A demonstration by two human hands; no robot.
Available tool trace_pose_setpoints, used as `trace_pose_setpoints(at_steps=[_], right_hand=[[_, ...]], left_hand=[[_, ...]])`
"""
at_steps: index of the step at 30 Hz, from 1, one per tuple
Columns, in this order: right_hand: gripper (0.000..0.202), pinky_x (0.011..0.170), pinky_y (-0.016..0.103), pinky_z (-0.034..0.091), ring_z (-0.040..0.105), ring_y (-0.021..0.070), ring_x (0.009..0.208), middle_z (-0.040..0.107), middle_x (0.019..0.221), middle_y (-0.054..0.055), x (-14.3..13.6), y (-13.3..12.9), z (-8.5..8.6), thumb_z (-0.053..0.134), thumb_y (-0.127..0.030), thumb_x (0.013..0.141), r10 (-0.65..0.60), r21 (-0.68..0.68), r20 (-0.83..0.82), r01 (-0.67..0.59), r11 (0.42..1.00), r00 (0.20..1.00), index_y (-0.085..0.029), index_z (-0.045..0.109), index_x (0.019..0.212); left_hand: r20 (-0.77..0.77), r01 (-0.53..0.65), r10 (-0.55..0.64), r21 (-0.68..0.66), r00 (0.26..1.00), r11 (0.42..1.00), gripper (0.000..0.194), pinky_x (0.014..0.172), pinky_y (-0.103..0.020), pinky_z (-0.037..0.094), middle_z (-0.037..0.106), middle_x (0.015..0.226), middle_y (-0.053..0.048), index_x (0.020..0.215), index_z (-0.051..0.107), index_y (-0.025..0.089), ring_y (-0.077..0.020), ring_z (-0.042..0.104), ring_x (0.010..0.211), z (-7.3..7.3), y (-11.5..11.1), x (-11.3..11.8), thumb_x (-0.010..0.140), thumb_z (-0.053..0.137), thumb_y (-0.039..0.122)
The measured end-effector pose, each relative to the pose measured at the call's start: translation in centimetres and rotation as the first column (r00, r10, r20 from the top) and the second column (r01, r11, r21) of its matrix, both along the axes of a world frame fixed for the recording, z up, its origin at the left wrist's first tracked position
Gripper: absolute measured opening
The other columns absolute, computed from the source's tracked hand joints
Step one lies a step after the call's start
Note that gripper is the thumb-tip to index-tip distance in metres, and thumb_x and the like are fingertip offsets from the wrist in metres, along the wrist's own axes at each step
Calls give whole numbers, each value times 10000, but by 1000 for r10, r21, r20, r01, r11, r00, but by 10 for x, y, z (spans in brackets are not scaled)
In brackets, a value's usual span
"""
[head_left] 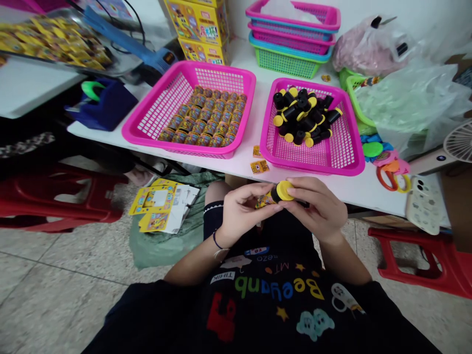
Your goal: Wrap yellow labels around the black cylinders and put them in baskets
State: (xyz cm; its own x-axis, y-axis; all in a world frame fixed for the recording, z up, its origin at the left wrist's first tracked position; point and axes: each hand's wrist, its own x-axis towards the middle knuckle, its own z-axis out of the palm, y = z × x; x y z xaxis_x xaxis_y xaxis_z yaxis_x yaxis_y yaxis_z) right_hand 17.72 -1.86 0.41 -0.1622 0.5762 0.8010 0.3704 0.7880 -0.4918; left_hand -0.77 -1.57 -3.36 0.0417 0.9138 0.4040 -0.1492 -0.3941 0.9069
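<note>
Both my hands are in front of my lap, just off the table edge, around a small black canister with a yellow lid (284,191). A yellow printed label (264,199) shows on its left end. My left hand (239,209) is closed on that end, thumb below and fingers above. On the lid end, my right hand (317,204) has its fingertips closed around the yellow cap. Beyond them, a pink basket (313,166) holds a loose pile of black canisters with yellow lids (304,115). Another pink basket (177,147) contains rows of canisters with printed labels (210,118).
Printed label pieces (259,166) lie at the table edge. Behind stand stacked baskets (291,61) and yellow boxes (202,29). To the left are a tape dispenser (105,105) and a blue tool (136,49); to the right, scissors (391,178), a phone (424,204) and a fan (438,155).
</note>
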Motion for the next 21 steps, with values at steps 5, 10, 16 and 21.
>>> trace_pose_setpoints(at_steps=[5, 10, 16, 21], right_hand=[[245, 835, 358, 704, 800, 198, 975, 814, 1090, 34, -1, -1, -1, 777, -213, 914, -77, -24, 68, 78, 997, 995, -294, 758, 1144], [459, 964, 362, 656, 757, 224, 1090, 772, 1168, 88, -3, -3, -6, 777, -342, 921, -118, 86, 224, 101, 991, 967, -244, 667, 1355], [638, 1019, 442, 609, 698, 271, 1184, 711, 1236, 124, -9, 4, -18, 709, -247, 946, -263, 242, 337, 187, 952, 904, -214, 461, 1534], [463, 955, 438, 591, 710, 257, 1076, 746, 1153, 99, -13, 10, -25, 661, -295, 953, -396, 410, 331, 248, 878, 856, -205, 547, 1392]], left_hand=[[-9, -51, 51, 1, 999, 999, 364, 904, -285, 669, 840, 1037, -79, 1000, 779, 173, -203, 816, 956, 1, 1, 3, 709, 964, 291], [49, 25, -24, -11, 999, 1000, 620, 898, -277, 657, 824, 1072, -51, 1257, 634, 218, -199, 804, 1007, 12, 4, 4, 727, 953, 262], [168, 163, -144, -103, 975, 981, 830, 867, -249, 632, 804, 1062, -15, 1418, 433, 295, -160, 798, 957, 15, 11, 6, 759, 936, 243], [113, 285, -274, -104, 955, 953, 926, 847, -247, 607, 724, 1074, 0, 1448, 376, 317, -148, 756, 960, 13, 24, 3, 727, 957, 322]])
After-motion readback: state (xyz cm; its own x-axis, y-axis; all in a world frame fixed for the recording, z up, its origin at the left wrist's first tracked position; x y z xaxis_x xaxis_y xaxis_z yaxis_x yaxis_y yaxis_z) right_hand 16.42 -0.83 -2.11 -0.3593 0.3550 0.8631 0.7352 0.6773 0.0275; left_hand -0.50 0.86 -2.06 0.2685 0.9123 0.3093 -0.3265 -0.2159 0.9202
